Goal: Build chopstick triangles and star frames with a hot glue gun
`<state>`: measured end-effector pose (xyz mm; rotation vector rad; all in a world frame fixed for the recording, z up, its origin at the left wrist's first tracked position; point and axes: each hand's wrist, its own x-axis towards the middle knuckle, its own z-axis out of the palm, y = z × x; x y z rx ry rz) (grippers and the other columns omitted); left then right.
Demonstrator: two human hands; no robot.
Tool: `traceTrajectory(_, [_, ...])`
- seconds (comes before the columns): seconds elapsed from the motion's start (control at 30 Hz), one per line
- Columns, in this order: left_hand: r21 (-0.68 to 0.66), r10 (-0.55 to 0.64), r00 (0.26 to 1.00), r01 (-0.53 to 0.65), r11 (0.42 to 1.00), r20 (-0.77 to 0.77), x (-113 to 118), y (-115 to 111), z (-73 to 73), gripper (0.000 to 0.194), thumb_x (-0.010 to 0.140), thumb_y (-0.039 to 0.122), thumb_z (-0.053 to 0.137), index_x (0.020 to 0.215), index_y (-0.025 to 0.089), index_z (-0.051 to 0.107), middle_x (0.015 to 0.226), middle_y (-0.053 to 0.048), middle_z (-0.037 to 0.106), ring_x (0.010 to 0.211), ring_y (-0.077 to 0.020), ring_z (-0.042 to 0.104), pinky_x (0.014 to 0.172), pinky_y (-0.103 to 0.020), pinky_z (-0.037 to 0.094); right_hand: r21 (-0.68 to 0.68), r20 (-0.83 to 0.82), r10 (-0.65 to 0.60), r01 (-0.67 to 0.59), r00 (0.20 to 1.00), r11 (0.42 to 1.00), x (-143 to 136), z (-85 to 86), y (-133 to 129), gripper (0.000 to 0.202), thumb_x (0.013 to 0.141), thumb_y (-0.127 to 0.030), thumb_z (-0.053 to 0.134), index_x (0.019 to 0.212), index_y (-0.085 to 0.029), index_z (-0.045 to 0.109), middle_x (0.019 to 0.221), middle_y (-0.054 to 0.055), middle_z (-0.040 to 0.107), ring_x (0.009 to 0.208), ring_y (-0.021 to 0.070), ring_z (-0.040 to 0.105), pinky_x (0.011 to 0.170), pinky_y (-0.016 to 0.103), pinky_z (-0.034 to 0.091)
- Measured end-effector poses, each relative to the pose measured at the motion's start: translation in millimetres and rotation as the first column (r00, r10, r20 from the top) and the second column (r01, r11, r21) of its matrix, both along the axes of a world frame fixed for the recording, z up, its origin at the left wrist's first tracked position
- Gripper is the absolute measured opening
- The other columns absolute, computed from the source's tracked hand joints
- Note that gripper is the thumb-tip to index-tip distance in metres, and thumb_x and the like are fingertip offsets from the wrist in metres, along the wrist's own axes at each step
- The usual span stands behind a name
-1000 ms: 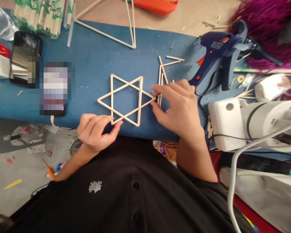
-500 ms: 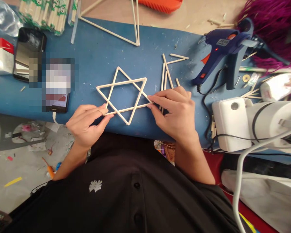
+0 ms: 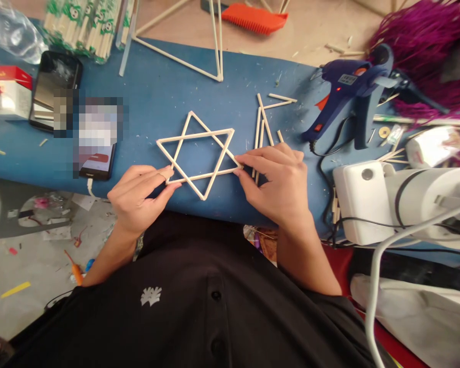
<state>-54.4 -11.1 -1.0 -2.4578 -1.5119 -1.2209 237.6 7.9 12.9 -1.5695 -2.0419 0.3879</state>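
Note:
A six-pointed star of pale wooden sticks [image 3: 199, 135], made of two overlapping triangles, lies on the blue table cover [image 3: 145, 107]. At its lower left corner, my left hand [image 3: 140, 197] pinches the star between thumb and fingers. My right hand [image 3: 278, 181] pinches the right corner in the same manner. Beyond my right hand lie loose sticks and a small stick angle [image 3: 266, 120], partly hidden by the hand. A larger stick triangle [image 3: 176, 59] rests farther back.
A blue glue gun [image 3: 341, 92] with a red light stands at right, near a white power adapter [image 3: 362, 202] and cables. Two phones [image 3: 55, 89], wrapped chopsticks [image 3: 84, 28] and a red-white box [image 3: 11, 92] lie left. An orange brush [image 3: 255, 18] is at the back.
The view has shifted slightly, so the table items appear a little lower. Both hands keep their pinch on the star, which looks nearly unchanged between them.

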Motion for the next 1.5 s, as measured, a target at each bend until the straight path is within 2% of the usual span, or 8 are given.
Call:
traceTrajectory(0.13, [0.018,0.014,0.999,-0.013,1.0,-0.047,-9,10,3.9,0.047,0.093,0.014,0.085,0.138,0.027,0.08,0.113,-0.004,0.088,0.096,-0.0262,0.081,0.085,-0.041,0.068,-0.063,-0.063,0.044,-0.048,0.997,0.997,-1,12.6,-14,0.024,0.092,-0.035,0.075,0.113,-0.024,0.077,0.092,0.001,0.084,0.089,0.0251,0.071,0.093,0.044,0.042])
traceTrajectory(0.23, [0.008,0.012,1.0,-0.012,1.0,-0.021,-17,18,11.4,0.059,0.094,0.013,0.074,0.151,0.031,0.072,0.126,-0.004,0.085,0.108,-0.0297,0.078,0.095,-0.046,0.066,-0.026,-0.063,0.065,-0.066,0.996,0.997,-6,17.8,-19,0.017,0.095,-0.038,0.074,0.107,-0.025,0.076,0.086,0.0,0.081,0.085,0.0231,0.069,0.09,0.043,0.041])
traceTrajectory(0.37, [-0.1,-0.148,0.989,0.145,0.984,-0.028,-21,35,24.1,0.063,0.096,0.029,0.07,0.158,0.025,0.063,0.148,-0.008,0.076,0.131,-0.0339,0.07,0.116,-0.056,0.058,0.124,0.021,-0.027,0.024,0.999,0.992,-20,14.6,-6,0.016,0.101,-0.033,0.068,0.109,-0.027,0.08,0.106,0.006,0.08,0.102,0.028,0.067,0.091,0.045,0.041])
traceTrajectory(0.47, [-0.244,-0.315,0.943,0.283,0.928,-0.106,-19,49,29.7,0.088,0.093,0.049,0.075,0.169,0.017,0.046,0.167,-0.018,0.06,0.155,-0.0422,0.056,0.131,-0.062,0.046,0.12,0.06,-0.032,0.024,0.998,0.992,-31,10.7,8,0.025,0.098,-0.032,0.068,0.12,-0.028,0.079,0.126,0.01,0.076,0.117,0.0335,0.063,0.099,0.051,0.043])
traceTrajectory(0.53, [-0.331,-0.363,0.92,0.3,0.895,-0.149,-16,54,31.0,0.098,0.092,0.054,0.077,0.174,0.02,0.037,0.172,-0.018,0.054,0.163,-0.0451,0.048,0.134,-0.064,0.04,0.083,0.072,-0.017,0.011,0.997,0.997,-35,9.7,14,0.031,0.096,-0.033,0.068,0.125,-0.027,0.077,0.13,0.012,0.074,0.123,0.036,0.061,0.102,0.053,0.042])
traceTrajectory(0.87, [-0.429,-0.384,0.901,0.272,0.861,-0.201,-11,53,33.5,0.107,0.087,0.048,0.084,0.176,0.026,0.03,0.174,-0.015,0.053,0.165,-0.0448,0.045,0.138,-0.064,0.034,-0.002,0.115,0.01,-0.009,0.993,1.0,-35,12.4,16,0.044,0.091,-0.039,0.072,0.135,-0.031,0.076,0.131,0.012,0.069,0.125,0.0393,0.057,0.105,0.058,0.043])
traceTrajectory(1.3, [-0.501,-0.375,0.904,0.233,0.834,-0.204,-7,53,34.2,0.113,0.08,0.05,0.089,0.176,0.028,0.032,0.174,-0.012,0.054,0.164,-0.0488,0.046,0.14,-0.074,0.022,-0.003,0.145,0.028,-0.028,0.989,1.0,-33,10.2,17,0.039,0.097,-0.042,0.072,0.135,-0.034,0.077,0.139,0.014,0.067,0.124,0.0426,0.059,0.103,0.063,0.041])
traceTrajectory(1.5, [-0.438,-0.393,0.889,0.265,0.859,-0.234,-9,55,32.2,0.111,0.085,0.051,0.086,0.177,0.026,0.029,0.175,-0.013,0.053,0.164,-0.0482,0.046,0.139,-0.074,0.025,0.032,0.155,0.008,-0.013,0.988,0.999,-37,10.0,16,0.038,0.096,-0.041,0.07,0.133,-0.034,0.075,0.138,0.014,0.068,0.127,0.044,0.058,0.106,0.064,0.039])
